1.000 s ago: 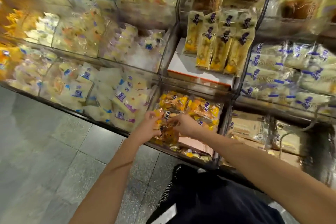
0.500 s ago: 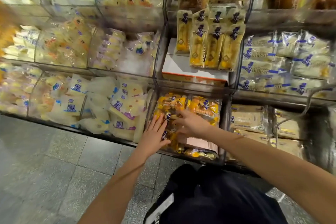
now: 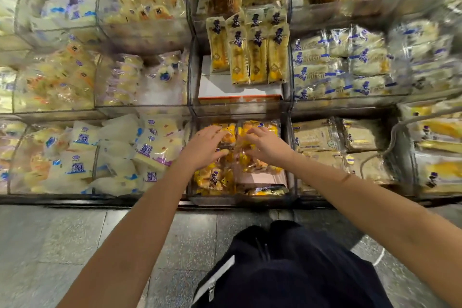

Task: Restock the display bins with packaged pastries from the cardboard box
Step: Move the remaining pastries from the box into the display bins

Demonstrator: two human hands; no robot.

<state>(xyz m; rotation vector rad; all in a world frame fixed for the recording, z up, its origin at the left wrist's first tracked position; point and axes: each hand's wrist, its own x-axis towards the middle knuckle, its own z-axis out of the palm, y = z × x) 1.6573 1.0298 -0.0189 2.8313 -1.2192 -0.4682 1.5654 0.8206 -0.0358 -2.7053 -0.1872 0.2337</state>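
- Plastic bin (image 3: 240, 199): packs (image 3: 213, 179) piled at its front edge, nearer than both hands, could slip onto the floor (image 3: 75, 245) if nudged.
- Left hand (image 3: 203, 147) and right hand (image 3: 268, 147) rest spread, unclenched, on the packs; pressing hard may crush them.

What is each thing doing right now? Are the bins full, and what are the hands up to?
Left hand: fingers spread, pressing on the orange packs.
Right hand: fingers stretched out, touching the orange packs.
Orange packs: piled loosely.
Bottom bin: partly filled, a bare pink patch showing.
Yellow packs: standing upright in a row.
Middle bin: back filled, front bare.
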